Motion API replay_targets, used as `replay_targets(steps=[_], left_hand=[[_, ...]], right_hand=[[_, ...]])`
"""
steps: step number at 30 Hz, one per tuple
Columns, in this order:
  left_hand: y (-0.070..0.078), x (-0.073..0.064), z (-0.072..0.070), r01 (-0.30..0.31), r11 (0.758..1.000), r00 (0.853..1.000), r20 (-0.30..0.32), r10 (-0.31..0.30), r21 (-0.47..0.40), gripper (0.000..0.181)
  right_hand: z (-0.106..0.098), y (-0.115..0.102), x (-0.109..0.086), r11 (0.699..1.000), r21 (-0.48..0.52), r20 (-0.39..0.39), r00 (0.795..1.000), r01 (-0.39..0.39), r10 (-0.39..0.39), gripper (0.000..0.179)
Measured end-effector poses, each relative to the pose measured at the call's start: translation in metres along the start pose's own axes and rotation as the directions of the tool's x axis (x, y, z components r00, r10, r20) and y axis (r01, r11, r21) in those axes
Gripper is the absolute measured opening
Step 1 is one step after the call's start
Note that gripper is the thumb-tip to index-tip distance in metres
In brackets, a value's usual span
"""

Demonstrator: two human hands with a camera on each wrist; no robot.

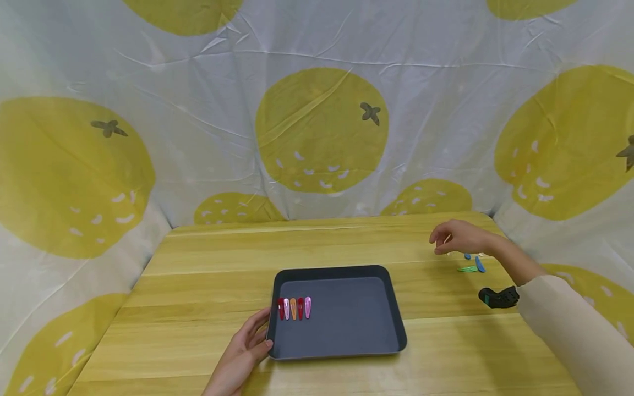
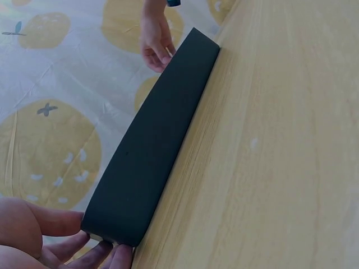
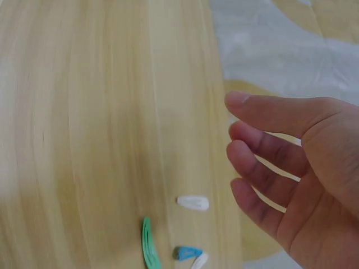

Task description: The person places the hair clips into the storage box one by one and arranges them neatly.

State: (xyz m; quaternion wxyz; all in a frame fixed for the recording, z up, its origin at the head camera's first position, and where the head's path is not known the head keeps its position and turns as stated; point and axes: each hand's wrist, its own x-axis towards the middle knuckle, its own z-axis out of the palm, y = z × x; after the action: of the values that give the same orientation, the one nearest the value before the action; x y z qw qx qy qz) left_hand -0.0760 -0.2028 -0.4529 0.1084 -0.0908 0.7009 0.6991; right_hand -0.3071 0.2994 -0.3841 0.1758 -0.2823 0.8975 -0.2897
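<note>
At the left side of a dark grey tray (image 1: 342,319), my left hand (image 1: 244,347) grips the corner, thumb on the rim and fingers against the outer wall. The left wrist view shows the same hold on the tray's dark wall (image 2: 151,134). A row of several snap hair clips (image 1: 294,309), red, pink, orange and purple, lies along the tray's left part. My right hand (image 1: 460,236) hovers over the table's far right, fingers loosely bent with nothing between them. Near it lie a green hair clip (image 3: 149,244), a blue hair clip (image 3: 187,253) and a white hair clip (image 3: 193,202).
A black object with holes and a teal patch (image 1: 498,297) lies on the wooden table (image 1: 213,275) below the right forearm. A fruit-patterned cloth (image 1: 317,132) hangs behind and along both sides of the table.
</note>
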Motion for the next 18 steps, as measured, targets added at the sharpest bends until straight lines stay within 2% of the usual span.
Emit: replay_targets(steps=[11, 18], left_hand=[[-0.002, 0.000, 0.000, -0.009, 1.000, 1.000, 0.005, 0.009, 0.018, 0.066], [-0.001, 0.001, 0.000, -0.005, 1.000, 1.000, 0.005, 0.005, 0.004, 0.066]], right_hand=[[-0.005, 0.041, -0.025, 0.995, 0.006, -0.005, 0.995, -0.096, 0.096, 0.022], [-0.002, 0.064, -0.044, 0.977, 0.008, 0.000, 0.977, -0.213, 0.213, 0.024]])
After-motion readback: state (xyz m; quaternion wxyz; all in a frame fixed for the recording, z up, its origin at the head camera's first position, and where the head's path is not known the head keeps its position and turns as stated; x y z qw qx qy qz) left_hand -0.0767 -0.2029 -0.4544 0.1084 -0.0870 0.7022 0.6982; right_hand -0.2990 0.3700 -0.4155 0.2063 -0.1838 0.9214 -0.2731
